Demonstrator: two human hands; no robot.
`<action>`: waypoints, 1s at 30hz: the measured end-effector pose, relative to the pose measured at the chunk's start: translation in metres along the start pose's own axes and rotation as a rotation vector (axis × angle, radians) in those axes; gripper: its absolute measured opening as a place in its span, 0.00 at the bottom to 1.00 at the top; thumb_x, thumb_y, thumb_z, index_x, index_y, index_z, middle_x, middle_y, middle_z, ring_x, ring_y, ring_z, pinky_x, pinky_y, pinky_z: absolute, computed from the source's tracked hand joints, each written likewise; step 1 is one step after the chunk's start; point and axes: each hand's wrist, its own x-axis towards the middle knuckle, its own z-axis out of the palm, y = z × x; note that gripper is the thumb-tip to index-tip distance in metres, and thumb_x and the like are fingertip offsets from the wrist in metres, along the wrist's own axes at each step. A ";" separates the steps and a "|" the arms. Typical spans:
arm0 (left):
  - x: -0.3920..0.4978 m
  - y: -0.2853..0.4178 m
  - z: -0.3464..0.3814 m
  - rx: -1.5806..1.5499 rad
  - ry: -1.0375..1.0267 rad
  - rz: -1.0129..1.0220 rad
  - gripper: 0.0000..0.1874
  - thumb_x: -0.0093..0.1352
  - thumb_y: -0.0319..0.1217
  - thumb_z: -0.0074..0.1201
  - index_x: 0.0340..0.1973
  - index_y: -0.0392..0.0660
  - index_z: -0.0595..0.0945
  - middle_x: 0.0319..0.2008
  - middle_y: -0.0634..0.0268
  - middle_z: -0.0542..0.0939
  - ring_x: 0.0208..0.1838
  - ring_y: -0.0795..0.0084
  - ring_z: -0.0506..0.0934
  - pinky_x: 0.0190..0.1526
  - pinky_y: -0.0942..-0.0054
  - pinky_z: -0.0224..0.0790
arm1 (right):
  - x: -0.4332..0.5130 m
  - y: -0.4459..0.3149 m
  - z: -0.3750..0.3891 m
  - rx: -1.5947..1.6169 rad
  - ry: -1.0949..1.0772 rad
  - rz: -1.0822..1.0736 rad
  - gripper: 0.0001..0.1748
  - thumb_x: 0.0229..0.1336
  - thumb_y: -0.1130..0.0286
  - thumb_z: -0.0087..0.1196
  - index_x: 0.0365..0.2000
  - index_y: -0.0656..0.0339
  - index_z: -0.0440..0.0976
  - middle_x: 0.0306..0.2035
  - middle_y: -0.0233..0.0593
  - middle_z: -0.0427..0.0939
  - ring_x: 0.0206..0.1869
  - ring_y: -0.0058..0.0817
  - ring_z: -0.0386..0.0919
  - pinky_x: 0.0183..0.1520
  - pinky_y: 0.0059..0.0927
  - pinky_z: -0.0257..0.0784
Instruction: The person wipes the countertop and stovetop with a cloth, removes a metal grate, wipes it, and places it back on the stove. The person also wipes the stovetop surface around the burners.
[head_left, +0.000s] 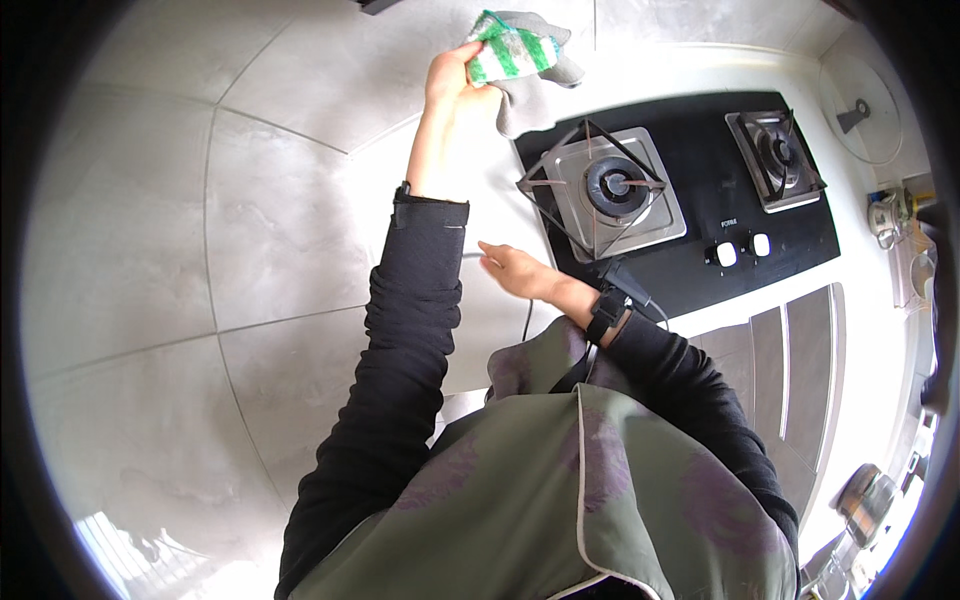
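My left hand (452, 77) reaches far forward beside the tiled wall. It grips a green and white striped cloth (516, 56) together with a grey cloth (526, 105), which hangs below it over the white countertop. My right hand (523, 271) is above the counter by the near left corner of a black gas hob (709, 262). Its fingers point left with the thumb slightly apart, and no object shows in it. A thin dark cable (529, 319) runs below that hand; whether they touch cannot be told.
The left burner's pan support (652, 161) sits turned askew. Another burner (781, 152) and white knobs (725, 254) are to the right. A clear lid (853, 112) leans at the back right corner. Grey wall tiles (277, 217) border the counter's left. A pot (866, 504) stands far right.
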 end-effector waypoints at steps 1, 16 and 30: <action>-0.005 0.006 -0.002 0.001 -0.016 0.006 0.13 0.73 0.28 0.41 0.48 0.32 0.72 0.45 0.53 0.77 0.47 0.66 0.77 0.54 0.71 0.70 | -0.002 -0.010 0.007 -0.274 0.007 0.022 0.27 0.63 0.65 0.47 0.59 0.67 0.61 0.54 0.56 0.70 0.60 0.44 0.66 0.61 0.36 0.62; -0.080 0.002 0.027 -0.035 0.103 0.377 0.22 0.62 0.17 0.35 0.52 0.33 0.72 0.44 0.53 0.77 0.43 0.65 0.79 0.45 0.68 0.74 | -0.049 -0.148 -0.033 1.299 -0.136 0.105 0.38 0.49 0.55 0.66 0.53 0.70 0.64 0.50 0.40 0.73 0.56 0.30 0.68 0.60 0.32 0.60; -0.056 0.003 0.049 -0.407 0.071 0.069 0.12 0.66 0.20 0.40 0.45 0.29 0.72 0.41 0.50 0.75 0.40 0.60 0.78 0.43 0.57 0.74 | -0.050 -0.125 -0.040 1.428 -0.361 0.034 0.38 0.47 0.47 0.62 0.52 0.64 0.69 0.51 0.49 0.74 0.55 0.42 0.71 0.62 0.46 0.61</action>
